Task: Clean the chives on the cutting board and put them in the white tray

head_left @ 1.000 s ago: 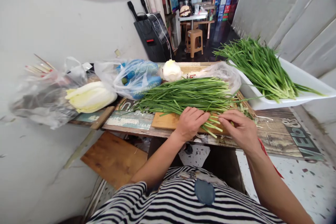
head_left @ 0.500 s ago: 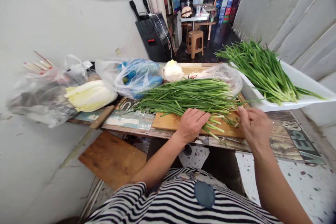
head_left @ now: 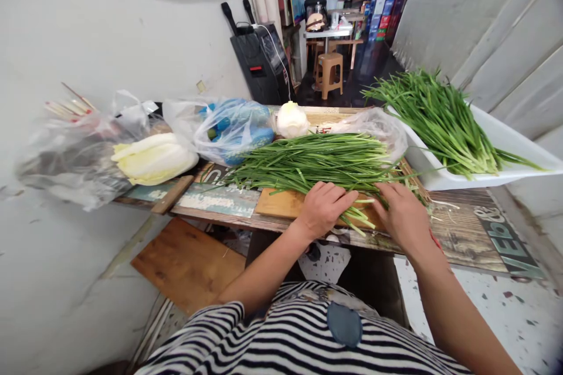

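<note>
A broad heap of long green stalks [head_left: 312, 158] lies across a wooden board [head_left: 279, 203] on the narrow table. My left hand [head_left: 324, 208] is closed round a small bunch at the front of the heap, and the pale stalk ends stick out to its right. Close by on the right, my right hand [head_left: 402, 214] reaches over the board's right part, beside those pale ends. Its thumb and fingers are apart at the stalks; nothing can be made out between them. Loose trimmings lie near its fingers.
A white tub [head_left: 519, 152] with more green stalks stands at the right. Along the table's left lie a pale cabbage [head_left: 156, 158], a blue bundle in plastic [head_left: 237, 129] and clear bags [head_left: 74, 158]. A white round vegetable [head_left: 292, 120] sits behind the heap.
My right hand has moved left from the board's right end, closer to my left hand, and its fingers have opened. My left hand keeps its hold with little movement.
</note>
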The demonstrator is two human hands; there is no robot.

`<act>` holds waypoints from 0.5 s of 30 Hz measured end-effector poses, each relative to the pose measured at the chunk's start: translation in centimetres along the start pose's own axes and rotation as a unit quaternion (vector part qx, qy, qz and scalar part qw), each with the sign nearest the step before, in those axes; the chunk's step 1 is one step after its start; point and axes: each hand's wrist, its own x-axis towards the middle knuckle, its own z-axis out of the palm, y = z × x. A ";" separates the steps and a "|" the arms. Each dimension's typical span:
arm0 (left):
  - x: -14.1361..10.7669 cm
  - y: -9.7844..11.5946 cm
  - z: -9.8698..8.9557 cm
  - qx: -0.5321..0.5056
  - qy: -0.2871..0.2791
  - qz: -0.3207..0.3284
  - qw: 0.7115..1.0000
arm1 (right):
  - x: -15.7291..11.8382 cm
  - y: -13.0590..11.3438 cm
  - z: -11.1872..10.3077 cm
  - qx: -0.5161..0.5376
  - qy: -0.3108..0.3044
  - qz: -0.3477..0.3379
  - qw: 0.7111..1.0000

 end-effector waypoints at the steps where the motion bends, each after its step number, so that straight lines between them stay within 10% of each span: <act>1: 0.0 0.0 0.0 0.000 -0.014 -0.001 1.000 | 0.0 0.2 0.3 -0.016 0.003 0.002 1.000; 15: 0.4 0.1 -0.5 -0.009 -0.078 0.014 0.997 | 3.2 3.2 -2.3 -0.010 0.049 -0.019 0.999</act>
